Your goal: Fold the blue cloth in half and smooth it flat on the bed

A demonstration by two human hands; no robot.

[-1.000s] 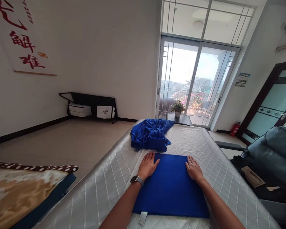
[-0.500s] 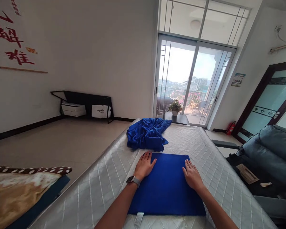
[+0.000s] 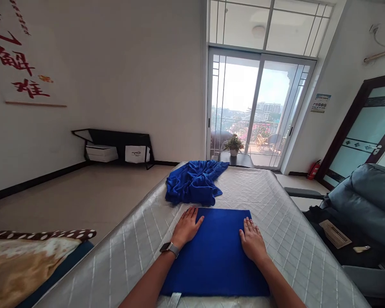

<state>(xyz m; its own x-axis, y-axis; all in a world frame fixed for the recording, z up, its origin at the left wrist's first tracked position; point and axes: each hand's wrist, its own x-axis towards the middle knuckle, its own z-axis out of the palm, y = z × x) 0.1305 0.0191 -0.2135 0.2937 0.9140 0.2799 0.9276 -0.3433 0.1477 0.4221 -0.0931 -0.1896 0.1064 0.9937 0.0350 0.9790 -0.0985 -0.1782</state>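
A blue cloth (image 3: pixel 220 256), folded into a flat rectangle, lies on the quilted silver mattress (image 3: pixel 285 239). My left hand (image 3: pixel 186 227) rests flat on its upper left edge, fingers stretched out and thumb apart. On the upper right edge my right hand (image 3: pixel 253 239) lies palm down, also with its fingers extended. A white tag (image 3: pixel 175 299) sticks out from the cloth's near left edge. Just beyond the folded cloth sits a crumpled blue cloth (image 3: pixel 194 182) in a loose heap. A watch (image 3: pixel 169 247) is on my left wrist.
A potted plant (image 3: pixel 234 144) stands on a dark chair past the mattress, before sliding glass doors. To the right is a dark leather sofa (image 3: pixel 368 196) with a cardboard piece (image 3: pixel 335 234). At lower left lies a brown and cream blanket (image 3: pixel 35 261). A black shelf (image 3: pixel 120 139) stands by the wall.
The view has shifted slightly, so the cloths and hands appear a little further left. Both hands still lie flat on the folded cloth's edges.
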